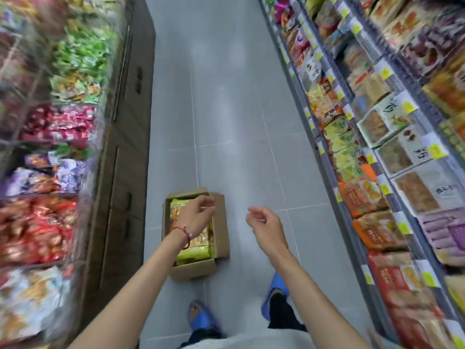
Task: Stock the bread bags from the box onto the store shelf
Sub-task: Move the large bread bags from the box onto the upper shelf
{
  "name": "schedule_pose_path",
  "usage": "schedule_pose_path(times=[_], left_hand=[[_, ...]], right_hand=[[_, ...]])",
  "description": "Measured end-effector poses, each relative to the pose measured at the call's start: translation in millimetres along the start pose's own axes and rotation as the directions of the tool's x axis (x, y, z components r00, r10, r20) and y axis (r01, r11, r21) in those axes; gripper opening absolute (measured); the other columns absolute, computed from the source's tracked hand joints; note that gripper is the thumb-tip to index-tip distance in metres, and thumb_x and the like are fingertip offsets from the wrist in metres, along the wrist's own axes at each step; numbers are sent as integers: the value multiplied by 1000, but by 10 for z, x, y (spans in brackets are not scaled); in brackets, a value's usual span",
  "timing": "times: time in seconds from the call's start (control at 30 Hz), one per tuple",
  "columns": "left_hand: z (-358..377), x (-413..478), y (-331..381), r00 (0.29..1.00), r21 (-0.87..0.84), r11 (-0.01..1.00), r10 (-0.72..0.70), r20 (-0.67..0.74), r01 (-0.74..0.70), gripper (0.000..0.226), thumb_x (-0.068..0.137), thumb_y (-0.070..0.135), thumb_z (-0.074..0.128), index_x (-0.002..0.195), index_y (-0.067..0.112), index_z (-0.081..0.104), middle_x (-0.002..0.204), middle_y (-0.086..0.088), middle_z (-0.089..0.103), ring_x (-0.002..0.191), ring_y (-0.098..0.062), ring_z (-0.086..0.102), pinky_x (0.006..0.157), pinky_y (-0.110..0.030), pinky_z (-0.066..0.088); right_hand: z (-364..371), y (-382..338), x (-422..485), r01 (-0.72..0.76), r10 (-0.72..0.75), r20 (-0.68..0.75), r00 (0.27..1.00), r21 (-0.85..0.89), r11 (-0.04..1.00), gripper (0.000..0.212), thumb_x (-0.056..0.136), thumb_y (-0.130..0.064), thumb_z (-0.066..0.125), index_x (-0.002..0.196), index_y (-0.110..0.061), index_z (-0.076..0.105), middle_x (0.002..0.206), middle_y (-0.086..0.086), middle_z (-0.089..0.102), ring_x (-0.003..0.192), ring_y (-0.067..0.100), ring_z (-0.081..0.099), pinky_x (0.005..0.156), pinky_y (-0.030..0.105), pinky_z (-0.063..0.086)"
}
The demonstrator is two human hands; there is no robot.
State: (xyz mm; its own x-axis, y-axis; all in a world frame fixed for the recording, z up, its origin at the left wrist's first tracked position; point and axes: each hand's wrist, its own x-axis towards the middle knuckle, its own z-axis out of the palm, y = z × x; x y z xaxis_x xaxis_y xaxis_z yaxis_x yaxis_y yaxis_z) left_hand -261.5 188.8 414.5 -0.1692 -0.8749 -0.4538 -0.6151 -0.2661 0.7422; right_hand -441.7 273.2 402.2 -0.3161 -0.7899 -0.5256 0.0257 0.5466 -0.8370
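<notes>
— While both arms reach fwd, where's the stock?

— Open brown cardboard box [198, 235] sits on the grey tiled floor [226, 122], mid-aisle. Green-and-yellow plastic bread bags [193, 251] lie packed inside it, flaps up.

— Hands?

— Left hand [195, 214] hangs above the box, w/ a red string bracelet [183, 234] at the wrist; fingers loosely curled, half open, holding nothing. Right hand [263, 221] is right of the box, over bare floor, fingers likewise bent and empty.

— Shelving?

— Grey metal store shelf [372, 137] w/ yellow price tags runs well right of the box, full of packaged goods (labels too blurred to read). Left of the box: brown wooden cabinet [125, 159] topped w/ snack bins. Blue slippers [203, 316] stand just behind the box.
</notes>
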Motion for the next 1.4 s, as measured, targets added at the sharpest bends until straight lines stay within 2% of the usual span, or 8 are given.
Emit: schedule_pose_path(times=[0.1, 0.2, 0.43, 0.77, 1.03, 1.13, 1.27, 1.4], left_hand=[[-310, -98, -545, 999, 27, 999, -32, 36, 31, 26, 95, 17, 60, 120, 16, 65, 113, 2, 66, 102, -13, 62, 76, -20, 50], [-568, -148, -942, 996, 56, 996, -69, 62, 66, 24, 96, 20, 59, 119, 20, 64, 113, 3, 65, 106, -15, 62, 78, -23, 51], [-752, 57, -1400, 979, 154, 979, -155, 131, 134, 24, 98, 18, 57, 120, 14, 63, 114, -2, 65, 109, -19, 60, 90, -30, 49], [-581, 689, -2045, 946, 313, 932, -253, 202, 182, 22, 98, 14, 54, 118, 15, 64, 106, 3, 62, 96, -9, 56, 63, -4, 37], [-468, 1418, -2773, 907, 401, 894, -324, 268, 201, 23, 97, 15, 53, 116, 16, 66, 106, 4, 65, 100, -12, 60, 87, -22, 44], [-340, 1774, -3197, 893, 446, 878, -332, 305, 174, 24, 96, 15, 53, 117, 14, 65, 110, 0, 67, 104, -17, 62, 92, -27, 48], [-198, 2333, -3812, 880, 528, 847, -297, 371, 64, 26, 93, 18, 54, 117, 16, 65, 116, -2, 67, 106, -18, 62, 96, -34, 51], [-94, 2953, -4286, 878, 580, 814, -273, 392, -7, 28, 95, 26, 54, 120, 15, 61, 110, -3, 66, 89, -12, 63, 77, -24, 55]], right_hand=[[496, 218, -187, -80, 81, -14, 997, 54, 995, 18, 98, -14, 64, 112, -23, 70, 106, -5, 68, 106, 17, 67, 94, 34, 54], [910, 410, -301, -135, 139, -35, 990, 97, 986, 18, 98, -16, 65, 109, -29, 70, 111, -3, 70, 111, 17, 66, 104, 42, 54], [1447, 738, -156, -260, 267, -59, 962, 100, 960, 23, 100, -17, 61, 120, -25, 69, 115, -9, 68, 114, 13, 63, 106, 42, 52], [1829, 1264, 644, -399, 400, 2, 917, 63, 915, 26, 99, -16, 62, 123, -22, 69, 121, -2, 69, 113, 14, 64, 107, 41, 52], [2293, 1665, 1095, -458, 466, -62, 883, 111, 882, 22, 103, -18, 59, 120, -29, 66, 118, -6, 68, 113, 10, 63, 103, 33, 53], [2549, 1981, 1293, -510, 522, -71, 850, 141, 849, 21, 101, -18, 60, 112, -35, 66, 116, -6, 68, 111, 12, 64, 100, 34, 53], [2960, 2560, 1599, -589, 623, -126, 772, 228, 775, 21, 98, -13, 61, 113, -26, 67, 113, 2, 70, 106, 19, 65, 101, 38, 52], [3312, 3168, 1935, -640, 718, -207, 665, 338, 690, 27, 90, -15, 65, 117, -20, 65, 118, 11, 70, 107, 24, 66, 106, 45, 53]])
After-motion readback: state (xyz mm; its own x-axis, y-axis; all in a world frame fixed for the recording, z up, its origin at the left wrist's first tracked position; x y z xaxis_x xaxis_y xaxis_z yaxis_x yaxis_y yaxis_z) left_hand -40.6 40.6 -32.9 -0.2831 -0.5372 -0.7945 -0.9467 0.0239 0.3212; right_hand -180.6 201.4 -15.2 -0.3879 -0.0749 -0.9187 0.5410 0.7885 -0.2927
